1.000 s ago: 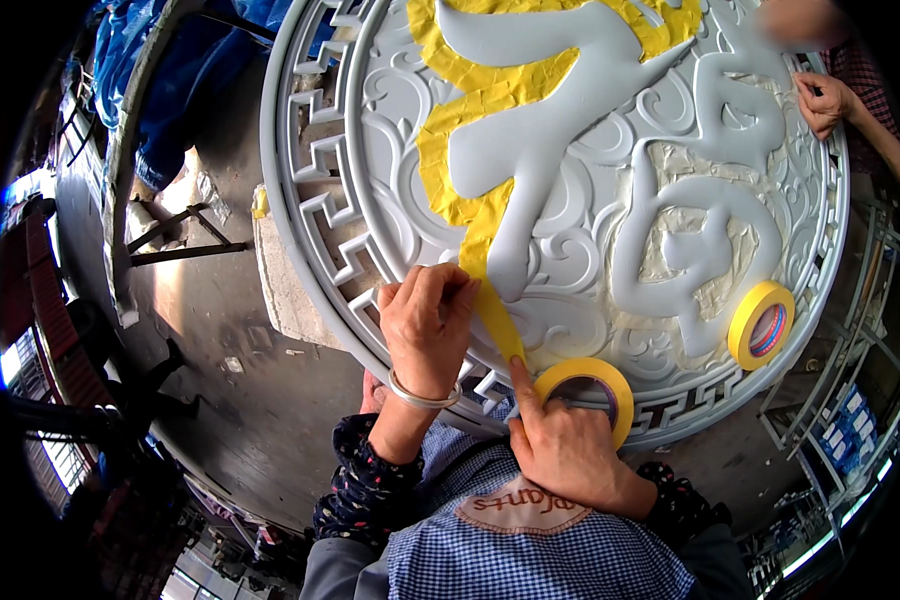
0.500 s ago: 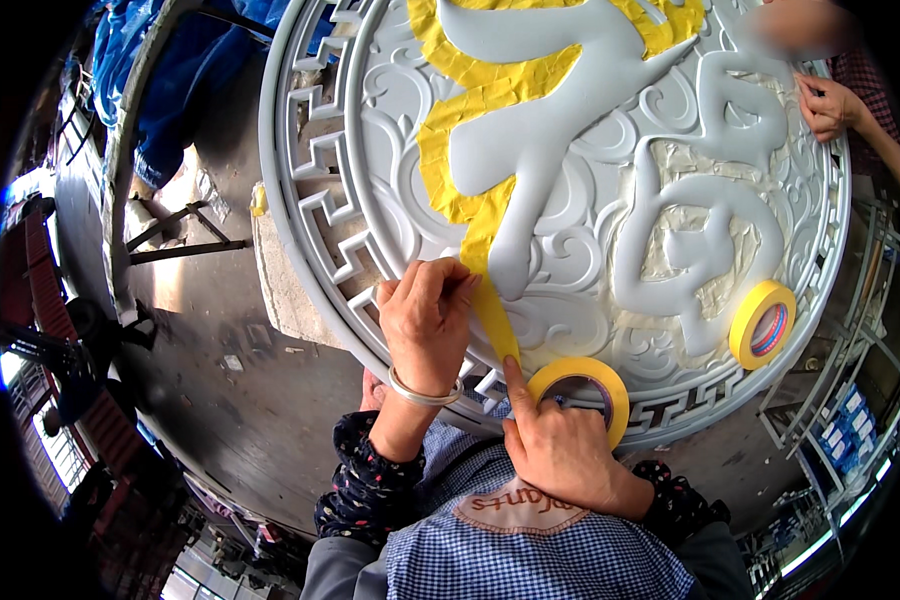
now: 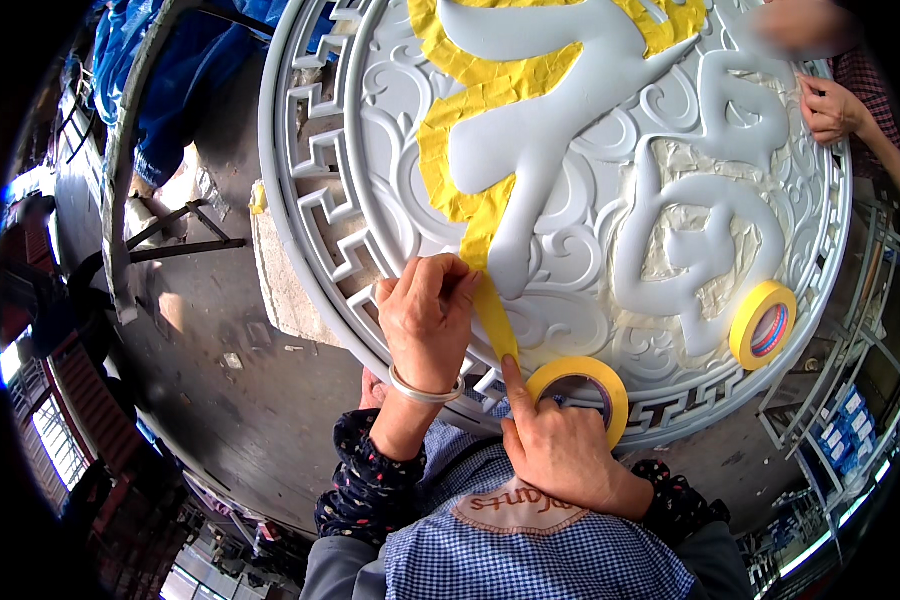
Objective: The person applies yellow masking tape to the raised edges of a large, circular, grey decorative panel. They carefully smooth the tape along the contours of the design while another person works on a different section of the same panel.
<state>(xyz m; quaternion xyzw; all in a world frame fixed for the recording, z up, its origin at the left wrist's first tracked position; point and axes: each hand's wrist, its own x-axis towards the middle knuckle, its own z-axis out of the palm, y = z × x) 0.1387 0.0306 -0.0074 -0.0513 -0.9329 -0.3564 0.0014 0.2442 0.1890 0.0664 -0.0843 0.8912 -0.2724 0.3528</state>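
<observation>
Fingers of my left hand (image 3: 425,322) pinch yellow tape (image 3: 494,318) at seven o'clock on the grey panel (image 3: 555,120); the right hand's index touches it, that hand (image 3: 568,447) otherwise unclear to me. I judge it light, pliable, tearable: hold its edges.

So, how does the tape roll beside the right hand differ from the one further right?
The near roll is partly covered by the right hand; the far roll is untouched. The near roll looks larger in view than the far roll. The far roll shows red and blue inside its ring, the near roll only dull, dark tones. Both are yellow.
</observation>
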